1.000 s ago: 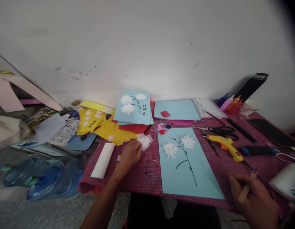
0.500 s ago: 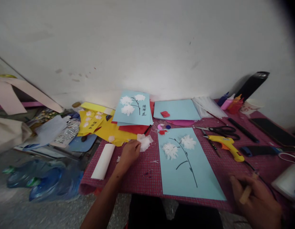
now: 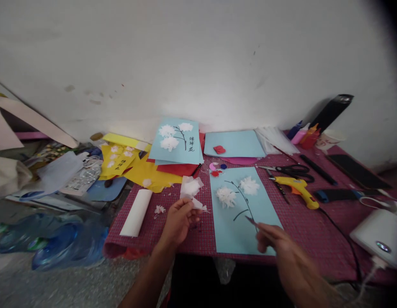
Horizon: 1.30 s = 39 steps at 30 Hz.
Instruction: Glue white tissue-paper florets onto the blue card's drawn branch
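Observation:
Between the fingertips of my left hand (image 3: 182, 218) is a small piece of white tissue (image 3: 198, 204), held just in front of a pile of white tissue squares (image 3: 191, 186). My right hand (image 3: 278, 241) is closed around a thin pointed tool (image 3: 253, 222), whose tip is over the lower part of a light blue sheet (image 3: 230, 239). That sheet bears a drawn black branch and two fluffy white paper flowers (image 3: 226, 197). A small white scrap (image 3: 159, 209) lies left of the tissue, beside a white paper roll (image 3: 136, 212).
Scissors (image 3: 294, 170), a yellow glue gun (image 3: 297, 188) with its cord, and a black pen (image 3: 318, 169) lie at the right. A white power bank (image 3: 378, 235) is farther right. Behind stand a finished flower card (image 3: 194, 156), paint bottles (image 3: 309, 137) and a black flask (image 3: 331, 113).
My left hand has lifted a piece of tissue toward me. My right hand has moved left from the table's right side to over the blue sheet. The view has shifted slightly.

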Each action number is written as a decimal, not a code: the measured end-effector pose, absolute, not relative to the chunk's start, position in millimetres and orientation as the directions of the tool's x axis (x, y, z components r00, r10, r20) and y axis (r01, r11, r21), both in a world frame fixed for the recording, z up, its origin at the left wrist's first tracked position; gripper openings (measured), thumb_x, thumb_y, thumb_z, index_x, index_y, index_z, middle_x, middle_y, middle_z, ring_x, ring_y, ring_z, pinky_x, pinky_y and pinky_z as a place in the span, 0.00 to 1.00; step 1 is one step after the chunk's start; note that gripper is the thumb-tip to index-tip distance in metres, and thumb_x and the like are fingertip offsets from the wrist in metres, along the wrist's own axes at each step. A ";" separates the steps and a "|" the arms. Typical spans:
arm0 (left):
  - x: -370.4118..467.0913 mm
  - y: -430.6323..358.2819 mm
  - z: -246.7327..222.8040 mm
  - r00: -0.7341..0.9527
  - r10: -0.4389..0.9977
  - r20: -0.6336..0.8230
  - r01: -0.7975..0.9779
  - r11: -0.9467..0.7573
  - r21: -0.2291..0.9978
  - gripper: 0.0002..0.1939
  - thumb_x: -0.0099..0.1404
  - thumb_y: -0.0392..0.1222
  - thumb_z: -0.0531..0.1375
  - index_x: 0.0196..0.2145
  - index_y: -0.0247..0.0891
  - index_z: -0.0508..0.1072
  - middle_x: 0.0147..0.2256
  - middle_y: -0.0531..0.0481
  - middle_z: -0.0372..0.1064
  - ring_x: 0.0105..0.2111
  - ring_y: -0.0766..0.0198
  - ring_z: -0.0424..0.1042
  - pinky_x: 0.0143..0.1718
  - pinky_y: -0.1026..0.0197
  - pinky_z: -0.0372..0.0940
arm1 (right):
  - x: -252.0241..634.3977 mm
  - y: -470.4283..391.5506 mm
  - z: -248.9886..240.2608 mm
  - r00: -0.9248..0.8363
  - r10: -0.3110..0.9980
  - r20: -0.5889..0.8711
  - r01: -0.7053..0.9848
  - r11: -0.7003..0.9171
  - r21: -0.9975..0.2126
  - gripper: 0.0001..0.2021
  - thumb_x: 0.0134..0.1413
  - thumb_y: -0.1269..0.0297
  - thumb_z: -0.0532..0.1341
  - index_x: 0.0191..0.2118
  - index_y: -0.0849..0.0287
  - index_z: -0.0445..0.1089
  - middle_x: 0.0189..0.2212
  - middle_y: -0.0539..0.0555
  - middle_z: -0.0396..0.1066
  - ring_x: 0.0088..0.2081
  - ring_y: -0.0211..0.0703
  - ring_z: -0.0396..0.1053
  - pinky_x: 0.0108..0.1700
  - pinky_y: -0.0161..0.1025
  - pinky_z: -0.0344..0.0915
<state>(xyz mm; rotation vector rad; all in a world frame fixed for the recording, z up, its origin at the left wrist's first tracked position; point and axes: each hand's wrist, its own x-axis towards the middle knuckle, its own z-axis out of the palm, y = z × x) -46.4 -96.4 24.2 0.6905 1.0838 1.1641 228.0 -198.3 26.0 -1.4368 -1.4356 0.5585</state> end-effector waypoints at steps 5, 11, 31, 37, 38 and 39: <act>-19.5 -118.5 23.6 0.036 0.938 -0.346 -0.433 0.326 0.840 0.15 0.53 0.46 0.72 0.30 0.36 0.72 0.27 0.50 0.76 0.26 0.62 0.76 0.23 0.65 0.67 | 174.1 -193.1 47.4 0.149 0.981 0.126 0.226 0.091 -0.970 0.12 0.64 0.53 0.62 0.46 0.50 0.79 0.32 0.51 0.79 0.28 0.43 0.76 0.30 0.36 0.74; -11.0 -126.6 16.6 0.029 0.964 -0.264 -0.324 0.259 0.910 0.14 0.55 0.47 0.71 0.30 0.36 0.73 0.23 0.52 0.74 0.20 0.67 0.70 0.20 0.68 0.62 | 172.9 -192.0 42.4 0.094 0.992 0.081 0.105 0.071 -0.992 0.12 0.63 0.54 0.63 0.45 0.52 0.80 0.28 0.51 0.78 0.27 0.42 0.75 0.30 0.36 0.73; -3.8 -140.0 14.6 0.166 0.934 -0.315 -0.404 0.356 0.842 0.09 0.53 0.37 0.66 0.35 0.36 0.81 0.27 0.48 0.79 0.22 0.66 0.72 0.26 0.65 0.66 | 174.4 -187.2 18.2 0.054 0.996 0.069 0.111 0.062 -0.992 0.12 0.66 0.55 0.61 0.46 0.54 0.79 0.31 0.51 0.75 0.31 0.42 0.72 0.33 0.37 0.68; -0.2 -144.2 12.3 0.207 0.905 -0.371 -0.467 0.425 0.776 0.12 0.48 0.37 0.74 0.33 0.34 0.83 0.28 0.47 0.79 0.27 0.66 0.74 0.28 0.66 0.66 | 178.5 -188.1 12.8 0.050 0.999 -0.009 0.012 -0.010 -1.000 0.12 0.65 0.55 0.62 0.44 0.54 0.79 0.27 0.50 0.75 0.30 0.41 0.71 0.32 0.36 0.66; 0.5 -145.0 10.8 0.202 0.905 -0.374 -0.467 0.425 0.776 0.13 0.48 0.39 0.75 0.33 0.34 0.83 0.28 0.47 0.79 0.28 0.66 0.74 0.29 0.66 0.66 | 178.7 -188.2 12.5 0.045 0.999 -0.018 -0.005 -0.018 -1.000 0.12 0.65 0.55 0.62 0.44 0.54 0.79 0.27 0.50 0.75 0.29 0.41 0.71 0.32 0.36 0.66; 1.1 -145.7 9.2 0.200 0.905 -0.375 -0.460 0.425 0.780 0.14 0.48 0.40 0.76 0.33 0.34 0.83 0.28 0.48 0.78 0.27 0.66 0.73 0.29 0.66 0.66 | 178.6 -188.2 12.4 0.038 0.999 -0.026 -0.020 -0.025 -0.999 0.12 0.65 0.55 0.62 0.44 0.54 0.80 0.26 0.50 0.74 0.29 0.41 0.71 0.32 0.36 0.66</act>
